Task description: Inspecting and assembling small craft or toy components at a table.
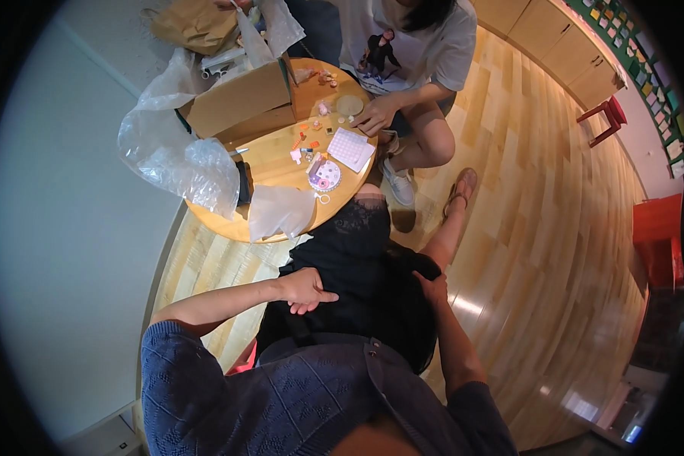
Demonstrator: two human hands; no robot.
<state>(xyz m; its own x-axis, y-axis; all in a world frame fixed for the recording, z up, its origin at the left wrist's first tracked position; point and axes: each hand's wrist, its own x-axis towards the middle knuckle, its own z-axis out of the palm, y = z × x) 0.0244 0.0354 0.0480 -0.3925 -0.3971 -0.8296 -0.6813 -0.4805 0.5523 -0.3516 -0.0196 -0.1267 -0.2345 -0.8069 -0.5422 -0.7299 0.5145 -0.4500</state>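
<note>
My left hand rests over the black skirt on my lap. One finger stretches to the right, the others bend loosely, and nothing shows in it. On the right side of my lap, my right hand closes on a fold of black cloth, its fingertips partly hidden. Beyond my knees, on the round wooden table, lie a translucent plastic bag, a round purple-and-white decorated piece, a pale gridded square tray and several small orange and pink charms.
An open cardboard box with bubble wrap takes up the table's left side. Across from me sits a person in a white T-shirt, one hand at the table edge. A red stool stands far right.
</note>
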